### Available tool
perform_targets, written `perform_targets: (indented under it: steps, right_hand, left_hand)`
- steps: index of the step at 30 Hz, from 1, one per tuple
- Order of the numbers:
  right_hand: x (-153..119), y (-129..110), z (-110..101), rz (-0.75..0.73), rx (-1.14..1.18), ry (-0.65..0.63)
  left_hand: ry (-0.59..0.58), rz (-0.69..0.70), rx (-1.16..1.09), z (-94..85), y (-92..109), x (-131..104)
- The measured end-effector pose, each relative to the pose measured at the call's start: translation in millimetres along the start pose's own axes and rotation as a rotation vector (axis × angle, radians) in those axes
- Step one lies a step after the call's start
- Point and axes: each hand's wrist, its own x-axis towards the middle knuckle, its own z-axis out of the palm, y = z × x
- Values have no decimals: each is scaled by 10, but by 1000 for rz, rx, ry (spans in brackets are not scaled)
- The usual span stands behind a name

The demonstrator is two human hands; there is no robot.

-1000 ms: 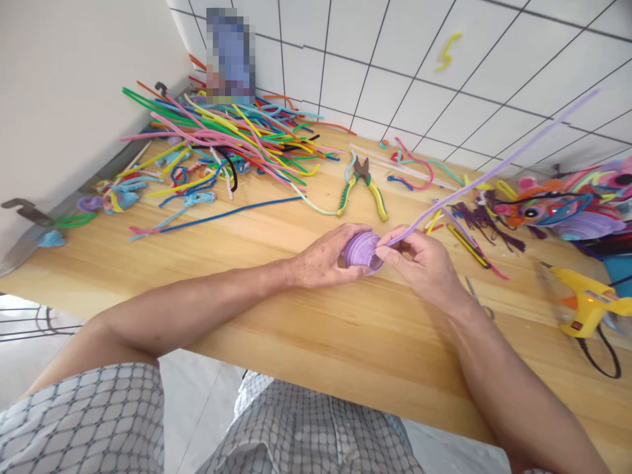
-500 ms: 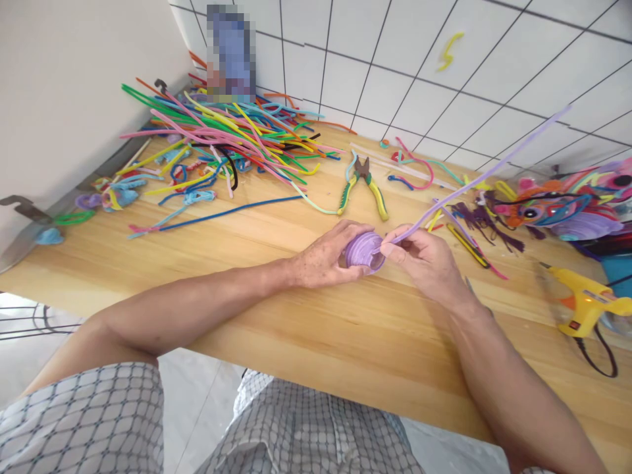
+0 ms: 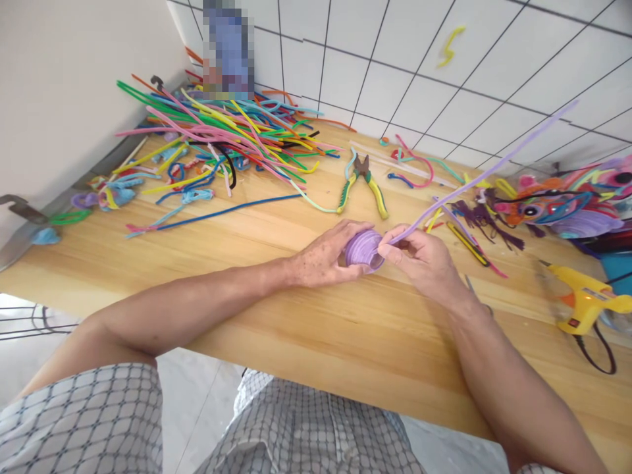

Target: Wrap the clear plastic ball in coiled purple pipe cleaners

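A coiled purple piece point(image 3: 363, 249), rounded with an opening facing right, is gripped between the thumb and fingers of my left hand point(image 3: 326, 257). At its right rim my right hand point(image 3: 424, 260) pinches a long purple pipe cleaner point(image 3: 461, 189). The free part of that pipe cleaner rises up and to the right, in front of the tiled wall. Both hands are close together over the wooden table point(image 3: 306, 329). Pliers point(image 3: 363, 184) with yellow-green handles lie open just beyond them.
A pile of colourful pipe cleaners point(image 3: 237, 128) covers the back left. At right lie a yellow glue gun point(image 3: 585, 299), a yellow cutter point(image 3: 468, 244) and a colourful pipe-cleaner figure point(image 3: 557, 207). A blue pipe cleaner point(image 3: 232, 209) lies left of the pliers.
The coiled piece has turned slightly in my left hand. The pipe cleaner's free end has shifted a little to the right. Both hands keep their hold.
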Motion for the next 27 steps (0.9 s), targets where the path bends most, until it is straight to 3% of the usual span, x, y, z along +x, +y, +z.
perform_targets:
  steps: [27]
  right_hand:
    - [5, 36, 16, -9, -3, 21]
  left_hand:
    - [-14, -19, -34, 9, -13, 3]
